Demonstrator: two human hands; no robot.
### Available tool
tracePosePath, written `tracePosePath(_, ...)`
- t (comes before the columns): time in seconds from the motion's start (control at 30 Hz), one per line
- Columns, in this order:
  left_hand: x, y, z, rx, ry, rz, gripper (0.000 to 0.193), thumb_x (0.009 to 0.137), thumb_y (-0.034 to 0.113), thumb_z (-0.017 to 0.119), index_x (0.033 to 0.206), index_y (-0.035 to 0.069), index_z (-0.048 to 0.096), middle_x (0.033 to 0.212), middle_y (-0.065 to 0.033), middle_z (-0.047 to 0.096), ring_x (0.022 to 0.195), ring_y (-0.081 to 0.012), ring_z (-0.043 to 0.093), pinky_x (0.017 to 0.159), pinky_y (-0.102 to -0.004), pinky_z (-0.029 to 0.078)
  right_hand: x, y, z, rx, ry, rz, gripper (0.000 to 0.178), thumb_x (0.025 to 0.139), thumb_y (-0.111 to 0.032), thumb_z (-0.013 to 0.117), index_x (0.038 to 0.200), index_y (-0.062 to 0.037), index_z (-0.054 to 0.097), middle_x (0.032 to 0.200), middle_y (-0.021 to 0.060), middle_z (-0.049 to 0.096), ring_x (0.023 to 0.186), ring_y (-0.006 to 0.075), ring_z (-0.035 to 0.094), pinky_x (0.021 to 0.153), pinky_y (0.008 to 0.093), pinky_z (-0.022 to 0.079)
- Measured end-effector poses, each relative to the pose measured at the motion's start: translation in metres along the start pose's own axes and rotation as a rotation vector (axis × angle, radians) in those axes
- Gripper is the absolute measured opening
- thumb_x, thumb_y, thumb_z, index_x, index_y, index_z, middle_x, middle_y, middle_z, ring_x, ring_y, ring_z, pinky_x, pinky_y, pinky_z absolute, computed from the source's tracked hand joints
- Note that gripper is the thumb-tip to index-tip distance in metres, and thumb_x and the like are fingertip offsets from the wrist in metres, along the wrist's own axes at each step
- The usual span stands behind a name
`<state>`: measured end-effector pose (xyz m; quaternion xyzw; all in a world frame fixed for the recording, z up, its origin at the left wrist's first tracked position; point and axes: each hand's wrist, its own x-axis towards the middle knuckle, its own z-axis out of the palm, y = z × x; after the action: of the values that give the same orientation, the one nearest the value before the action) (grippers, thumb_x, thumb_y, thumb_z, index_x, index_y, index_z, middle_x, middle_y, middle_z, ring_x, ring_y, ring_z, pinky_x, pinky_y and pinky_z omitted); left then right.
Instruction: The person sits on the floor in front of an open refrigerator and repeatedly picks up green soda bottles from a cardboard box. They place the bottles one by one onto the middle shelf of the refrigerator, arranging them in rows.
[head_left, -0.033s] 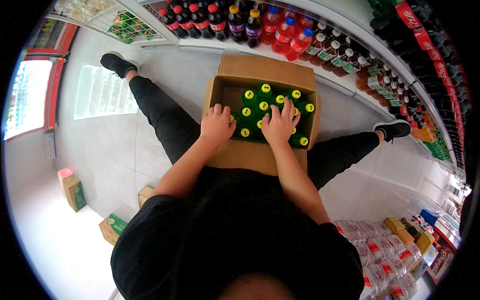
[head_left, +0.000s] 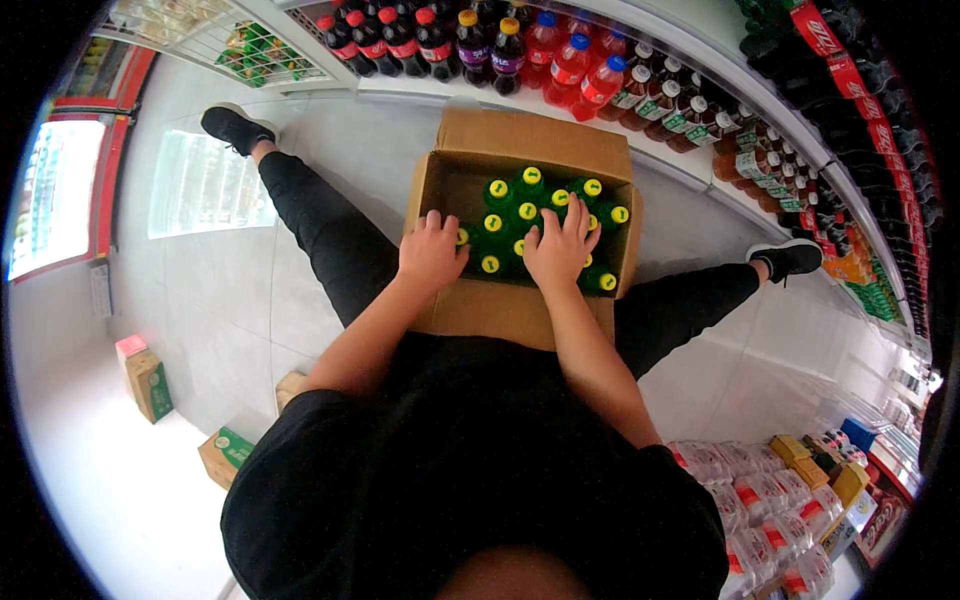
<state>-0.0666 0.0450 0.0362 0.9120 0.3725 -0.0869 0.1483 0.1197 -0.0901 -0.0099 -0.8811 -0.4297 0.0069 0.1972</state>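
An open cardboard box (head_left: 535, 318) lies between my legs. Several green bottles with yellow caps (head_left: 528, 211) stand upright in it, mostly toward its middle and right. My left hand (head_left: 432, 252) rests at the box's left side, fingers slightly bent and apart, right beside one bottle's yellow cap (head_left: 462, 236). Whether it touches that bottle I cannot tell. Over the bottles on the right, my right hand (head_left: 560, 250) lies palm down with fingers spread among the caps. Its fingertips partly hide some caps.
A low shelf ahead holds dark soda bottles (head_left: 435, 45), red drink bottles (head_left: 568, 72) and brown drink bottles (head_left: 660, 105). Packs of clear bottles (head_left: 765, 510) stand at the lower right. Small cartons (head_left: 148, 385) sit on the floor at left.
My left hand has shifted slightly to the left, uncovering more of the yellow cap beside it. The right hand and the bottles look unmoved.
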Motion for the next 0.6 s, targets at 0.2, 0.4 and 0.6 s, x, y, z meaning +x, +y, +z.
tracePosePath(0.2, -0.016, -0.025, 0.024, 0.121, -0.124, -0.037, 0.041, 0.090, 0.034, 0.076, 0.116, 0.007, 0.061, 0.106, -0.0135, 0.069, 0.093, -0.0363, 0.074, 0.073, -0.0480, 0.061, 0.000, -0.003, -0.002, 0.008, -0.001, 0.003, 0.032, 0.084, -0.021, 0.073, 0.114, -0.0098, 0.073, 0.155, 0.0205, 0.046, 0.148, 0.0397, 0.038, 0.116, 0.0738, 0.026)
tracePosePath(0.4, -0.020, -0.030, 0.009, 0.020, -0.172, -0.088, 0.038, 0.091, 0.034, 0.074, 0.116, 0.009, 0.061, 0.093, -0.0175, 0.076, 0.088, -0.0387, 0.075, 0.072, -0.0501, 0.061, 0.000, 0.001, 0.001, -0.001, 0.001, -0.005, 0.032, 0.084, -0.021, 0.073, 0.114, -0.0102, 0.073, 0.155, 0.0199, 0.045, 0.148, 0.0392, 0.037, 0.115, 0.0735, 0.027)
tracePosePath(0.6, -0.028, -0.039, 0.009, -0.037, -0.144, -0.050, 0.035, 0.091, 0.033, 0.074, 0.110, 0.008, 0.059, 0.087, -0.0195, 0.074, 0.088, -0.0408, 0.074, 0.073, -0.0518, 0.060, -0.003, 0.001, -0.003, -0.018, 0.001, -0.032, 0.032, 0.084, -0.020, 0.072, 0.115, -0.0094, 0.073, 0.156, 0.0210, 0.044, 0.149, 0.0409, 0.035, 0.115, 0.0731, 0.027)
